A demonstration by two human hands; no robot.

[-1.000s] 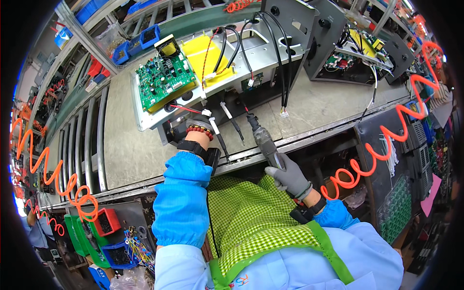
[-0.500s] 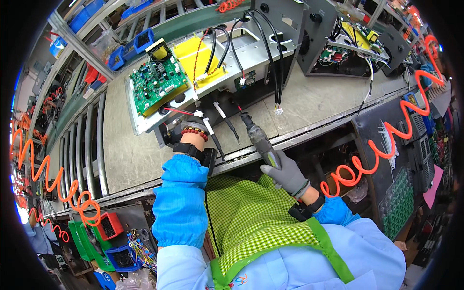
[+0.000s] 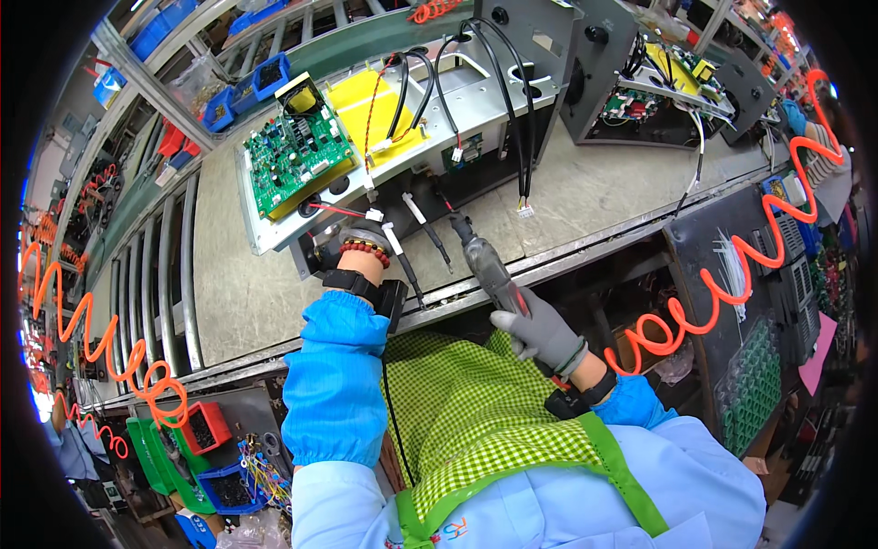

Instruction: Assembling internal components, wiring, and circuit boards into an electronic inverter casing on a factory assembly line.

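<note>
In my right hand (image 3: 546, 331), gloved in grey, is a dark power screwdriver (image 3: 491, 270), fingers wrapped round its rear. Its nose points up and left into the open side of a grey metal equipment chassis (image 3: 489, 174). My left hand (image 3: 349, 240) reaches under the chassis's near left edge; its fingers are hidden there. On top of the chassis sit a green circuit board (image 3: 297, 151) and a yellow sheet (image 3: 366, 96). Black cables (image 3: 503, 91) loop over it, one pair ending in a white connector (image 3: 525, 211). Two sleeved leads (image 3: 426, 229) hang in front.
The metal bench (image 3: 229, 302) has a front rail just before me. A second chassis (image 3: 658, 101) stands at the right. Orange coiled hoses (image 3: 654, 329) hang on both sides. Bins, including a red bin (image 3: 208, 426), sit lower left; rollers (image 3: 169, 284) lie left.
The screwdriver and my right hand have shifted slightly left and up. A light strip on the tool has gone from green to red. My left forearm has moved a little left.
</note>
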